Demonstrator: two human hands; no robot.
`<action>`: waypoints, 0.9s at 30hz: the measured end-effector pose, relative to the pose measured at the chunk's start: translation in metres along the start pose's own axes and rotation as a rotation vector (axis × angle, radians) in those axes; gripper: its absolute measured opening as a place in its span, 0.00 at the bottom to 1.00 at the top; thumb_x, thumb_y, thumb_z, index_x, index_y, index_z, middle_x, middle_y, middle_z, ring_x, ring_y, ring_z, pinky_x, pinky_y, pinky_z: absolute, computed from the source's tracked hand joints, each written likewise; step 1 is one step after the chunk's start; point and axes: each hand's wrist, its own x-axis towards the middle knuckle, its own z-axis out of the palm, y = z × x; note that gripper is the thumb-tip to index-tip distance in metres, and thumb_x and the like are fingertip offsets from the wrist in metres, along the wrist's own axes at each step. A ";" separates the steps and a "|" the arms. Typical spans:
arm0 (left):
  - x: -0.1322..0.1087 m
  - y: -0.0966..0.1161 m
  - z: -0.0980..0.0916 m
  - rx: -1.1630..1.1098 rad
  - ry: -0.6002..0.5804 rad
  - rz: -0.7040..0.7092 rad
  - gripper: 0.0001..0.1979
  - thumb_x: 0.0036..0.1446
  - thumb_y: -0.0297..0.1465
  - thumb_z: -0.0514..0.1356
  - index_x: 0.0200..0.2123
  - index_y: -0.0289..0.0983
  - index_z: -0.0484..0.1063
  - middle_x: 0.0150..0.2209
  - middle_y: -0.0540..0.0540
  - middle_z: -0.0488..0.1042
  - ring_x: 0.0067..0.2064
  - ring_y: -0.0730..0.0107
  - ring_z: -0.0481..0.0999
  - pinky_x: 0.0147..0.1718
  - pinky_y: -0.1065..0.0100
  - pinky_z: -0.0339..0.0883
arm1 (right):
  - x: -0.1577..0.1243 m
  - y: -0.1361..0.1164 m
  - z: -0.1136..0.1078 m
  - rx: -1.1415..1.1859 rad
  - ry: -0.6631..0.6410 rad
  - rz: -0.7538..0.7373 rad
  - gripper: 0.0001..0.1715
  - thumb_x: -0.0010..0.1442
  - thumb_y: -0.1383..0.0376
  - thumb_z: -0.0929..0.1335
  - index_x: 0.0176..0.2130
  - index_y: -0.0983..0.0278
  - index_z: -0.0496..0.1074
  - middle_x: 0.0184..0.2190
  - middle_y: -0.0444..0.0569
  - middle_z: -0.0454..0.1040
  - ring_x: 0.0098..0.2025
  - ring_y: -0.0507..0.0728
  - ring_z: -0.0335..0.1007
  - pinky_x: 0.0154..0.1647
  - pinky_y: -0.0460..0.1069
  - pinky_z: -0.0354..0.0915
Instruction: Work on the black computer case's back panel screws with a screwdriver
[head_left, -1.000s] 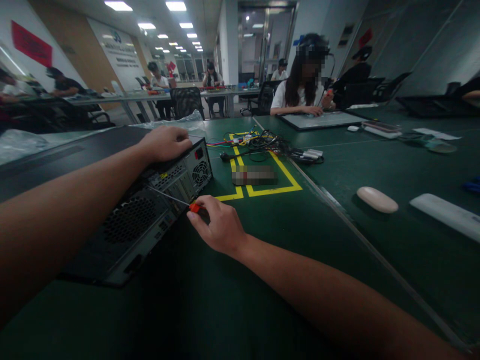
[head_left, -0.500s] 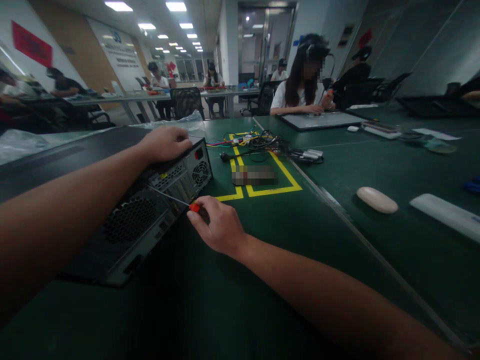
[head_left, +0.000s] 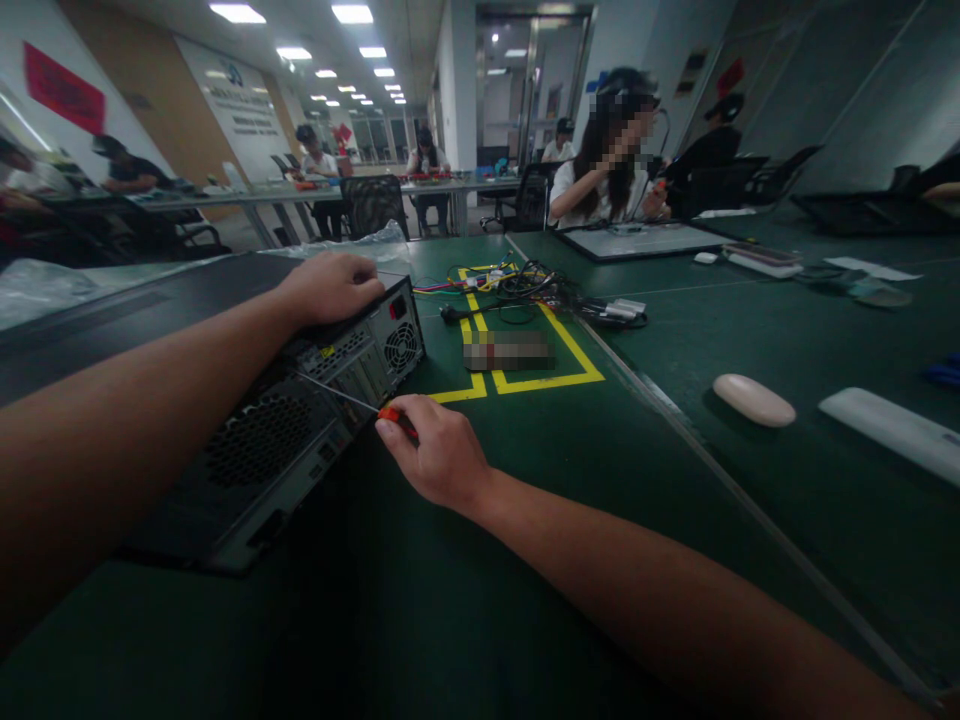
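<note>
A black computer case (head_left: 172, 300) lies on the green table with its rear panel turned toward me. My left hand (head_left: 330, 287) rests on its top near the rear edge, fingers curled down against the case; some of the fingers are hidden. In front of the rear panel, my right hand (head_left: 439, 445) pinches a screwdriver (head_left: 388, 413) by its red-orange handle. The thin shaft points left to the panel, its tip at the metal above the round vent grille (head_left: 262, 435); whether it sits in a screw is too small to tell.
Beyond the case lie a bundle of cables (head_left: 536, 285) and a blurred-out object (head_left: 508, 351) on yellow tape marks (head_left: 555, 380). A pale oval object (head_left: 754, 400) and a white bar (head_left: 892, 430) are at the right. A co-worker (head_left: 607, 190) sits across the table by a flat panel (head_left: 652, 240).
The fingers of my right hand have shifted slightly around the screwdriver handle, showing more of it. My left hand and the case stay put. Across the table, the co-worker has raised a hand to the head.
</note>
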 end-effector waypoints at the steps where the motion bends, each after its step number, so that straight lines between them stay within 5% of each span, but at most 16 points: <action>1: 0.000 -0.001 0.000 0.002 0.003 0.001 0.22 0.63 0.43 0.50 0.39 0.36 0.79 0.37 0.39 0.78 0.37 0.58 0.73 0.37 0.60 0.61 | 0.000 0.000 0.000 0.006 -0.003 0.007 0.20 0.74 0.51 0.62 0.51 0.62 0.72 0.45 0.52 0.81 0.44 0.57 0.79 0.47 0.51 0.70; 7: 0.002 -0.004 0.003 0.012 0.021 0.027 0.20 0.63 0.43 0.49 0.37 0.37 0.77 0.36 0.40 0.77 0.37 0.58 0.72 0.35 0.61 0.60 | -0.002 0.001 0.000 0.042 0.007 -0.003 0.23 0.71 0.50 0.66 0.56 0.61 0.68 0.48 0.52 0.81 0.48 0.59 0.80 0.50 0.52 0.72; 14: 0.003 -0.004 0.003 0.023 0.016 0.014 0.21 0.64 0.43 0.50 0.38 0.37 0.78 0.38 0.40 0.79 0.37 0.59 0.72 0.36 0.62 0.61 | -0.001 0.005 0.003 -0.011 0.011 -0.050 0.13 0.72 0.57 0.65 0.52 0.59 0.69 0.45 0.50 0.80 0.47 0.57 0.80 0.49 0.51 0.72; 27: 0.000 0.000 -0.002 0.025 0.002 0.009 0.20 0.64 0.42 0.50 0.38 0.36 0.78 0.36 0.40 0.77 0.36 0.60 0.70 0.36 0.60 0.59 | -0.002 0.008 0.002 -0.006 0.040 -0.076 0.14 0.74 0.56 0.64 0.52 0.60 0.69 0.45 0.51 0.80 0.46 0.57 0.79 0.48 0.52 0.71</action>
